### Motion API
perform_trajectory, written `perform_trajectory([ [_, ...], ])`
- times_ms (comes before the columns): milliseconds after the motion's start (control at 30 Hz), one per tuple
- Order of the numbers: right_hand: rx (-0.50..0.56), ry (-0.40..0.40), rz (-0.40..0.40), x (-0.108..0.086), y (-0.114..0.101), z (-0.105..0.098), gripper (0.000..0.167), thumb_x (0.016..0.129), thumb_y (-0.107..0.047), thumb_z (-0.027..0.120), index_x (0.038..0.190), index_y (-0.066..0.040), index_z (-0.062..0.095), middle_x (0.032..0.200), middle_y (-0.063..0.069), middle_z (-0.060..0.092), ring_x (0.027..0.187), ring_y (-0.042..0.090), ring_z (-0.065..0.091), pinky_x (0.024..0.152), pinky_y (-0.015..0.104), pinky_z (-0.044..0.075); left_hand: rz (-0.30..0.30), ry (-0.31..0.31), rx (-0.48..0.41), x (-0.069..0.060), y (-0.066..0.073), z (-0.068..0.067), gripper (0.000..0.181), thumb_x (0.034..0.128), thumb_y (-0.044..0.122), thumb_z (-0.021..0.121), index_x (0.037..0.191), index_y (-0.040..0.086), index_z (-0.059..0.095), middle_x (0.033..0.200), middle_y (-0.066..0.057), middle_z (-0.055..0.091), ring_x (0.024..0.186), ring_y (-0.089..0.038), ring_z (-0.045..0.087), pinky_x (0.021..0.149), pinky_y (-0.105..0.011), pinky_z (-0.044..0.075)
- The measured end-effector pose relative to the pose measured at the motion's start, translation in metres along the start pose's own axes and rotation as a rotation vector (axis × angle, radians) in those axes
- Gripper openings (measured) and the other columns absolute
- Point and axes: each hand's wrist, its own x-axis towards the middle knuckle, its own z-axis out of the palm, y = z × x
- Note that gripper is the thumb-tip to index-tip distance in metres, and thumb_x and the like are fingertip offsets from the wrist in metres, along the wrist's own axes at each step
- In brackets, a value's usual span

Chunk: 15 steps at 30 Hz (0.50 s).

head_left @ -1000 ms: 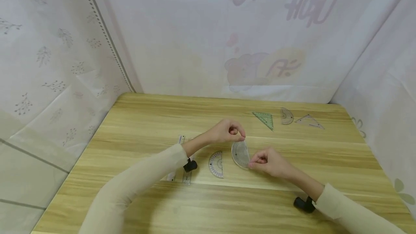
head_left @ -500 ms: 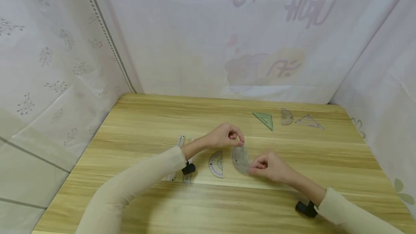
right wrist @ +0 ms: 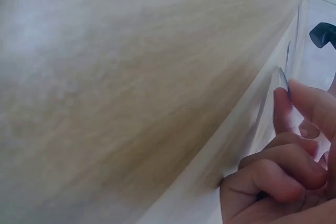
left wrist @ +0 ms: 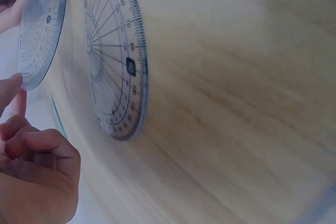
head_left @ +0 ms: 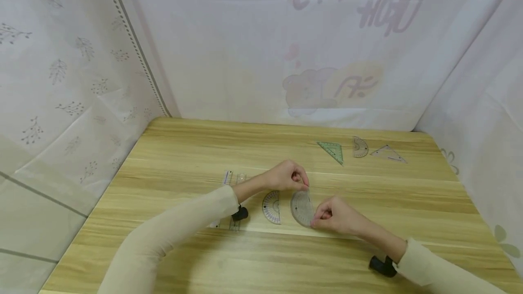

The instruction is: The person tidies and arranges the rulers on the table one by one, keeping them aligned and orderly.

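Head view has the left hand (head_left: pixel 288 175) pinching the far end of a clear protractor (head_left: pixel 302 208) and the right hand (head_left: pixel 336 214) pinching its near end, thumbs against curled fingers, around the middle of the table (head_left: pixel 184 149). I'd hold both pinches light and even, with the curve off the second protractor (head_left: pixel 271 207) just beside it. Bare wood runs towards the right edge; a green set square (head_left: pixel 334 152) lies nearer the far edge.
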Motion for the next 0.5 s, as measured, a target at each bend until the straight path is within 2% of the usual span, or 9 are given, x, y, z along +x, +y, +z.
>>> perform_trajectory([
  [133,-0.030,-0.015,-0.001,0.0012,-0.0021,0.0027,0.017,0.088,-0.014,0.081,0.073,-0.012,0.074,0.059,-0.010,0.044,0.053,0.001,0.036,0.050,0.019,0.027,-0.011,-0.014,0.050,0.0025,-0.0001,0.0033,0.005,0.0909,0.004,0.077,0.087,0.004,0.075,0.061,0.006,0.044,0.055,-0.004,0.035,0.057,-0.020,0.032],
  [333,-0.054,-0.040,0.016,0.0049,-0.0024,0.0055,0.027,0.087,-0.018,0.082,0.065,-0.015,0.067,0.053,-0.014,0.041,0.049,-0.001,0.032,0.047,0.018,0.024,-0.023,-0.054,0.121,0.0053,0.0000,0.0061,0.005,0.0903,0.006,0.078,0.089,0.002,0.075,0.061,0.005,0.050,0.054,-0.003,0.038,0.055,-0.018,0.033],
  [500,-0.087,-0.067,0.023,0.0062,-0.0056,0.0036,0.027,0.087,-0.017,0.082,0.064,-0.013,0.068,0.052,-0.014,0.043,0.047,-0.001,0.032,0.046,0.018,0.024,-0.026,-0.075,0.201,0.0082,-0.0015,0.0092,0.006,0.0910,0.009,0.078,0.086,0.008,0.074,0.061,0.005,0.051,0.054,-0.003,0.038,0.053,-0.017,0.033],
])
